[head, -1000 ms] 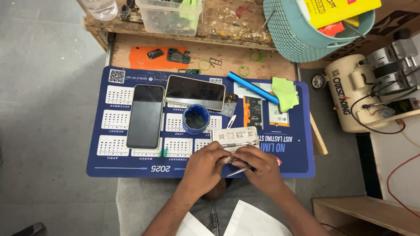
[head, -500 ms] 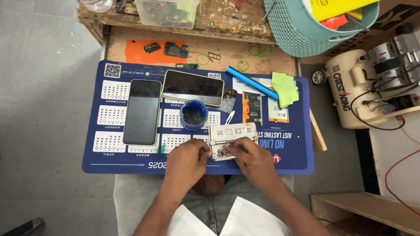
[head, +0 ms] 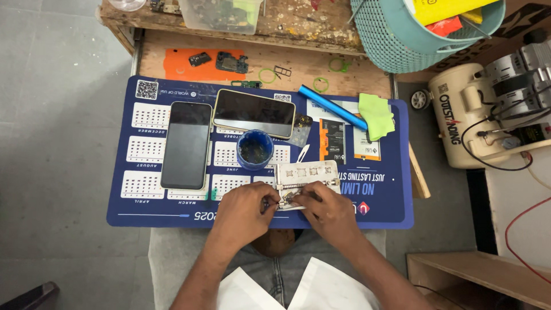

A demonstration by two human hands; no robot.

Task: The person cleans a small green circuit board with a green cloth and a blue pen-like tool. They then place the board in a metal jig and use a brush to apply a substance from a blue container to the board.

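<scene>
I see a wooden bench (head: pixel 356 60) across the top of the frame, a blue mat (head: pixel 172 201) spread over it. On bare wood, upper left: an orange pad (head: pixel 181 64); upper middle: green rings (head: pixel 267 75).

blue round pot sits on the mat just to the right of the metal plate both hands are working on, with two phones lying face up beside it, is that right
Not quite. In the head view the blue round pot sits up and to the left of the metal plate, not to its right. The rest holds: the left hand and right hand both work at the plate, and two phones lie face up beside the pot on the mat.
</scene>
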